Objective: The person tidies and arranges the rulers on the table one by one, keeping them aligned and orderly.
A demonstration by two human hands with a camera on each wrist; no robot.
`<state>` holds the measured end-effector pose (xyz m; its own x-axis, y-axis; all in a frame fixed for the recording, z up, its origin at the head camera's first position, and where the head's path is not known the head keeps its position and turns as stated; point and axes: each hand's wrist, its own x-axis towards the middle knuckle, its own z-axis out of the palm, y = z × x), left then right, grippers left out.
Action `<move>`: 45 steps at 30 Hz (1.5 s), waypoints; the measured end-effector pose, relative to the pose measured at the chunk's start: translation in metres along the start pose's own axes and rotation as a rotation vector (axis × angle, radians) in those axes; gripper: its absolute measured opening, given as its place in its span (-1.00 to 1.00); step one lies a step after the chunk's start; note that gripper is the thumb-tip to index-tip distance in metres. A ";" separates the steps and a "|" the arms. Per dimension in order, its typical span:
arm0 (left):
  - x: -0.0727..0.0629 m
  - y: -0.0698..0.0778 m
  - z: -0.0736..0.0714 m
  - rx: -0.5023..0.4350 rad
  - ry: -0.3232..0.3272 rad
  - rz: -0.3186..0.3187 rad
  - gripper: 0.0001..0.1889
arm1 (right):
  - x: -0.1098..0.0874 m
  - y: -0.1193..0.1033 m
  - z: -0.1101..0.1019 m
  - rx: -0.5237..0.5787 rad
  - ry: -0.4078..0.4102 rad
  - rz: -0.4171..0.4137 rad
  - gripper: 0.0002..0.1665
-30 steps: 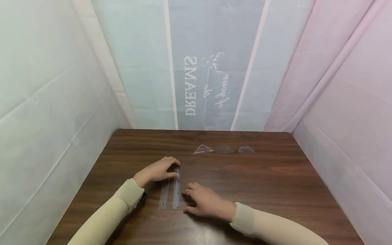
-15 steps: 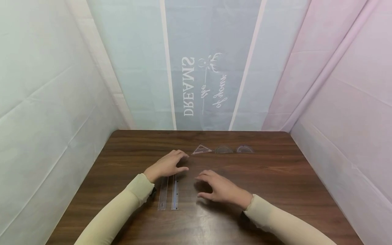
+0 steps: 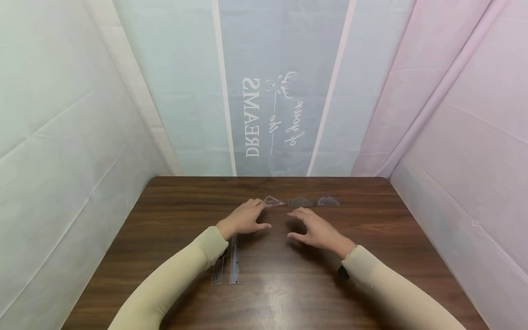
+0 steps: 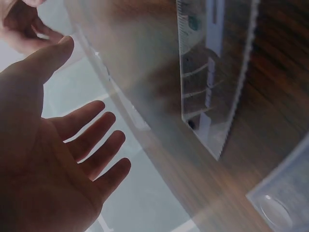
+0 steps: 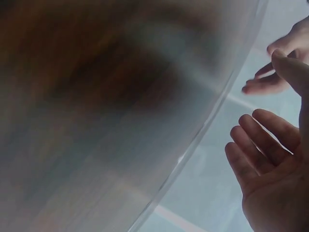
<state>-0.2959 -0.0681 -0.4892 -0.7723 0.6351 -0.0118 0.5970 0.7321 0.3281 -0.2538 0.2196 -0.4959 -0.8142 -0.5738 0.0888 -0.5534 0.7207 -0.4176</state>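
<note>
My left hand (image 3: 246,217) hovers over the table with relaxed fingers and holds nothing; in the head view its fingertips overlap the left corner of a clear set square (image 3: 273,200). My right hand (image 3: 316,230), also relaxed and holding nothing, is just in front of a clear protractor (image 3: 301,202). A second protractor (image 3: 328,201) lies to the right of that one. Under my left forearm are two clear rulers side by side, one with a blue stripe (image 3: 234,268) and a plainer ruler (image 3: 217,272) partly hidden by the sleeve. The striped ruler (image 4: 207,82) shows large in the left wrist view.
The dark wooden table (image 3: 363,284) ends at a back edge close behind the set square and protractors. A printed curtain (image 3: 280,46) hangs behind it, and pale cloth walls (image 3: 74,137) rise on both sides.
Both hands have moved away from the rulers, forward and to the right, toward the set square and protractors. The rulers stay lying on the table.
</note>
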 end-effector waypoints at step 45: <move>0.112 0.032 0.026 0.070 -0.040 -0.150 -0.31 | 0.057 0.098 -0.026 -0.004 -0.062 0.156 -0.18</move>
<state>-0.3574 0.0327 -0.5042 -0.8455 0.5257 -0.0942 0.4904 0.8341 0.2527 -0.3588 0.2681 -0.5086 -0.8781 -0.4774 -0.0325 -0.4218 0.8044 -0.4184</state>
